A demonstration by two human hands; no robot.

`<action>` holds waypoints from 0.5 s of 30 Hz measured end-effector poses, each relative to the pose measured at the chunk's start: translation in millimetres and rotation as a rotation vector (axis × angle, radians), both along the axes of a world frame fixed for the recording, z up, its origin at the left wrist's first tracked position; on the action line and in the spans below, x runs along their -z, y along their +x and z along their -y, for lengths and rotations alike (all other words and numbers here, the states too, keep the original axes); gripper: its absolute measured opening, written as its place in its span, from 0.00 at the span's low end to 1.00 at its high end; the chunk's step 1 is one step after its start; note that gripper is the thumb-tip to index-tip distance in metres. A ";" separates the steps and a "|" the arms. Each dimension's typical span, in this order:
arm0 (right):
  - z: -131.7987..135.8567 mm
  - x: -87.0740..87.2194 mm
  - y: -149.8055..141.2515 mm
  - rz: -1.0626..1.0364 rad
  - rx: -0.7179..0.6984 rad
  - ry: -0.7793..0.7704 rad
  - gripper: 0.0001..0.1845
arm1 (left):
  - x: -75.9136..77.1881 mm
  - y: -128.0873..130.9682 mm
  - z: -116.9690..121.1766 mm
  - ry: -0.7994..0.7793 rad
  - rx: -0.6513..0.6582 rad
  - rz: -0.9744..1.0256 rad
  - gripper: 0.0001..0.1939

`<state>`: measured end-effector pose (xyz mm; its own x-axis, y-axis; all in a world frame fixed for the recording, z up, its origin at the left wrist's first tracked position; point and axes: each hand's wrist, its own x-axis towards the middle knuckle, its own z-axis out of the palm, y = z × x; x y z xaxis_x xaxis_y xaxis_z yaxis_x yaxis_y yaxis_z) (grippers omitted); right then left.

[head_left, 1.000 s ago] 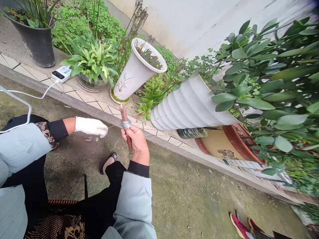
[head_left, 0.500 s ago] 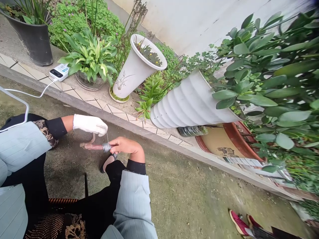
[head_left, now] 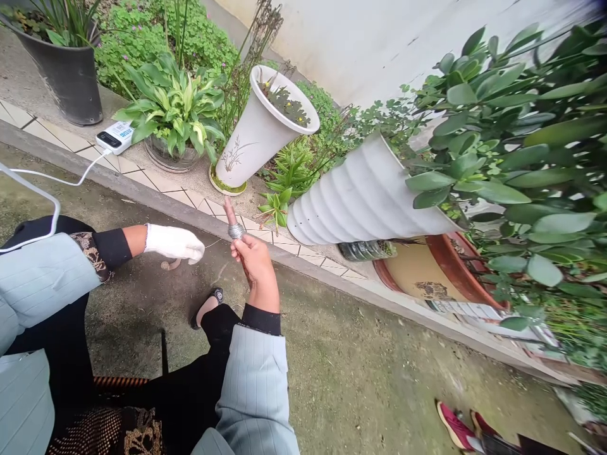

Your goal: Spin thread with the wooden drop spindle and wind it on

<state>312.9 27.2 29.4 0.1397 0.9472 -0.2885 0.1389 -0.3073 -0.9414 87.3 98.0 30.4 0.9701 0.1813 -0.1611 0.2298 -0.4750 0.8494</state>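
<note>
My left hand [head_left: 176,244], in a white glove, is closed with its fingertips pinched on a thin strand [head_left: 214,242]. That strand runs across to a grey coil wound round a wooden stick [head_left: 230,212]. Bare and closed, my right hand [head_left: 255,258] grips the stick just below the grey winding [head_left: 236,230]. The stick's upper end points away from me, tilted slightly left; its lower part is hidden by my fingers. A pale curved piece [head_left: 171,265] shows below the gloved hand; what it is I cannot tell.
A tiled ledge [head_left: 164,182] runs diagonally ahead, carrying a white power bank [head_left: 115,137] with a cable, a white flared planter [head_left: 256,136], a ribbed white planter [head_left: 360,196] and a black pot [head_left: 71,79]. Another person's red shoes [head_left: 453,424] are at lower right.
My right hand has turned the stick from lying level, pointing left, to pointing up and away. The strand now stretches sideways between my hands, and the gloved hand has moved slightly down.
</note>
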 end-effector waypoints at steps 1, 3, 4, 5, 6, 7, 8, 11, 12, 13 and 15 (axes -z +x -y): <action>-0.8 2.5 2.0 0.070 -0.015 -0.028 0.11 | -0.2 -0.6 -1.1 0.017 -0.010 -0.011 0.16; -1.9 4.6 3.6 0.249 -0.064 -0.096 0.09 | 1.7 -1.7 -2.7 0.033 -0.029 -0.034 0.15; -2.3 4.3 3.0 0.365 -0.093 -0.131 0.09 | 3.2 -2.0 -3.0 0.031 -0.032 -0.040 0.15; -2.6 3.5 1.4 0.490 -0.124 -0.161 0.09 | 4.6 -2.3 -3.1 0.026 -0.034 -0.043 0.15; -2.7 2.5 -1.0 0.616 -0.156 -0.185 0.09 | 5.5 -2.6 -3.1 0.019 -0.039 -0.044 0.16; -2.7 1.6 -3.9 0.733 -0.188 -0.202 0.10 | 5.6 -2.9 -3.4 0.012 -0.046 -0.041 0.16; -2.4 1.1 -6.9 0.830 -0.220 -0.213 0.10 | 4.8 -3.2 -4.0 0.006 -0.056 -0.033 0.16; 0.5 1.0 -14.7 0.932 -0.389 -0.241 0.08 | -1.9 -4.0 -9.1 0.021 -0.097 0.009 0.16; 2.4 0.8 -16.3 0.872 -0.491 -0.258 0.07 | -4.5 -4.0 -11.7 0.040 -0.102 0.024 0.15; 4.8 0.1 -17.1 0.760 -0.609 -0.276 0.06 | -6.6 -3.9 -14.4 0.060 -0.100 0.040 0.15; 10.7 -3.8 -17.1 0.440 -0.825 -0.302 0.06 | -8.3 -3.1 -19.7 0.071 -0.083 0.083 0.16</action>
<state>295.8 16.5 33.2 -0.3797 0.6907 -0.6154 0.7376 -0.1755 -0.6521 84.3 117.7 38.7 0.9608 0.2697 -0.0647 0.2012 -0.5172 0.8318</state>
